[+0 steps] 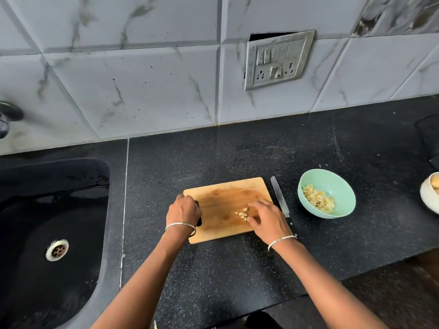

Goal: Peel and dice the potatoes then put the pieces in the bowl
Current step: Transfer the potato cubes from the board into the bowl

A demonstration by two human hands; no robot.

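1. Tabletop: black speckled stone, running from the near edge to the tiled wall and carrying every item below.
2. Left grip: reaching in from the near side, a bangle sitting on the wrist. The fingers are curling over the left edge of the cutting board, clenched on it beside its dark handle slot.
3. Right grip: also wearing a bangle. The fingers and thumb are bending round the loose potato pieces, gathering them on the right half of the board.
4. Cutting board: pale wood, lying flat at the middle of the tabletop, under both hands.
5. Knife: lying on the tabletop just right of the board, blade pointing far. The right wrist is partly hiding the black handle. Neither hand is touching it.
6. Green bowl: standing right of the knife and holding the diced potato heaped against its near-left wall.
7. White bowl: showing at the right edge, cut off by the frame, with something tan lying inside.
8. Sink: black, lying left of the tabletop, with a metal drain showing in its floor.
9. Tiled wall: grey marbled tiles rising at the far side, carrying a metal switch plate.
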